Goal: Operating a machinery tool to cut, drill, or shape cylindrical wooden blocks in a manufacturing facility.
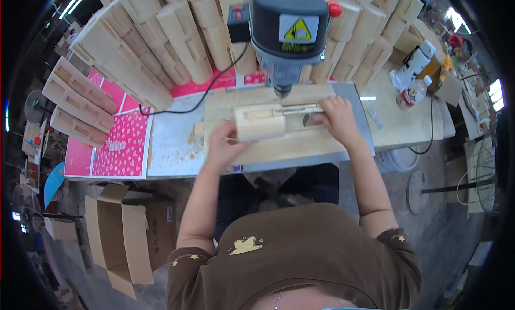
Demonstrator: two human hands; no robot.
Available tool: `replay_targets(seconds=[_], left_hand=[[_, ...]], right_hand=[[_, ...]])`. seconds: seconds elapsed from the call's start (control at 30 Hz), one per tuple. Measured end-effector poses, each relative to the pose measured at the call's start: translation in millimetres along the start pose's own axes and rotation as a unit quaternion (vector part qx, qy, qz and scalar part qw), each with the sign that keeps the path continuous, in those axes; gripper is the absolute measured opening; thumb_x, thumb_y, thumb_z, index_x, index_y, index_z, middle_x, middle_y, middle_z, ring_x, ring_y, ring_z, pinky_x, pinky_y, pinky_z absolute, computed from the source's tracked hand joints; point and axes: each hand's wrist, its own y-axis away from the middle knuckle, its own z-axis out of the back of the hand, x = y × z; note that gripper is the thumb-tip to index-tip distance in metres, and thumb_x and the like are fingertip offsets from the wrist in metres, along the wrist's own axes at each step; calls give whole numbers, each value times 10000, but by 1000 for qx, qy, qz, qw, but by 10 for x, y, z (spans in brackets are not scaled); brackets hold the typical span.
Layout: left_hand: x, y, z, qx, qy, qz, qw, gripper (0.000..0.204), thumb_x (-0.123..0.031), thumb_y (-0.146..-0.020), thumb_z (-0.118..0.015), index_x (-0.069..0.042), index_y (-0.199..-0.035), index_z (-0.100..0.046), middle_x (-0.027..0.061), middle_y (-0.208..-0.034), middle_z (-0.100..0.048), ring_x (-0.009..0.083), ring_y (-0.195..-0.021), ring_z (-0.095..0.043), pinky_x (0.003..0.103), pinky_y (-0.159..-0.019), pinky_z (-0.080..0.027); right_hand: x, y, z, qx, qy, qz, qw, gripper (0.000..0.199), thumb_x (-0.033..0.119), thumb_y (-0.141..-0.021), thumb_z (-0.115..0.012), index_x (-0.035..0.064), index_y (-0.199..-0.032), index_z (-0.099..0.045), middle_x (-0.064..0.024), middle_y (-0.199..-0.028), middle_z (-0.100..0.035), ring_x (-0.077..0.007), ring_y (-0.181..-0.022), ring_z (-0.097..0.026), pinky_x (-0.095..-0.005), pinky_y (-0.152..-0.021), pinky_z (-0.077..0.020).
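Note:
A pale wooden block (260,126) with rounded sides and a long slot in its top lies on the board under the drill press (287,57). My left hand (226,144) is closed on the block's near left corner, slightly blurred. At its right end sits a metal fitting (303,112) with a long bar reaching toward the slot. My right hand (339,119) has its fingers curled over the fitting's right end. The fingertips are partly hidden there. Above the block's far side hangs the drill chuck (282,89), apart from the wood.
Stacked slotted wooden pieces (185,41) line the table's back and left. A black cable (201,90) crosses the left side, near sawdust (189,149). Bottles (414,91) stand at the right. An open cardboard box (131,229) sits on the floor at left.

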Motion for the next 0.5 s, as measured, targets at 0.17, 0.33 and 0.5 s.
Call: replay_targets(seconds=[0.17,0.33,0.5], left_hand=[[147,242,660,-77,195,152,966,196,-111,-691,-774,-32,-808,-637,-16,-667,-565,57,-565,-485,195,-523,-377],[-269,165,616,-73,292,326,896,282,-240,-735,-736,10,-769,-609,10,-639,-563,55,-492,-463,200,-433,-313],[-232,125,342,-44,234,366,900,368,-314,-716,-749,15,-764,-593,12,-561,-531,52,-417,-422,201,-396,-282]], right_hand=[[43,11,-27,-3,-2,0,1000,251,240,-736,-681,104,-921,-580,-51,-865,-561,-249,-896,-525,-389,-820,-368],[244,135,29,0,-26,18,1000,265,237,-727,-687,96,-925,-584,-39,-855,-559,-242,-873,-524,-381,-843,-363],[304,196,42,3,-31,29,999,264,228,-723,-688,95,-926,-586,-39,-858,-559,-244,-875,-521,-373,-844,-363]])
